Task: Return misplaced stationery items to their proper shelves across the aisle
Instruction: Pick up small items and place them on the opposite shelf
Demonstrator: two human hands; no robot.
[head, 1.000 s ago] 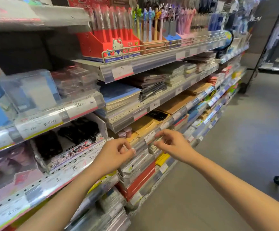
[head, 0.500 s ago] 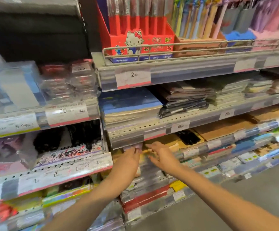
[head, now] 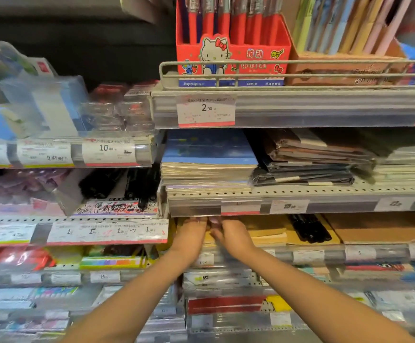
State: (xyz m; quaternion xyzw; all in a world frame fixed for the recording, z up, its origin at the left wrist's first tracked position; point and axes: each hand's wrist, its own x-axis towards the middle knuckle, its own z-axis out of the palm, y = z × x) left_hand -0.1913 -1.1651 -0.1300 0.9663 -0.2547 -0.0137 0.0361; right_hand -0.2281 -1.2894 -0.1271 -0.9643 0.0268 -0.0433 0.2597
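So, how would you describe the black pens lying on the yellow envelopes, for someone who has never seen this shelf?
Find the red cat-printed pen box on the top shelf, then drop two shelves. Right of both hands, the black pens lie across the yellow envelopes: the only dark item among flat paper stacks.

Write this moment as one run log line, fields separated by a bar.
left hand: on yellow pads shelf, grip hidden | right hand: beside it, fingertips under upper shelf edge | held item: cannot tell

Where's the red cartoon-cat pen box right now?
The pen box stands on the top shelf behind the wire rail, above the 2.00 price tag, left of a brown box.
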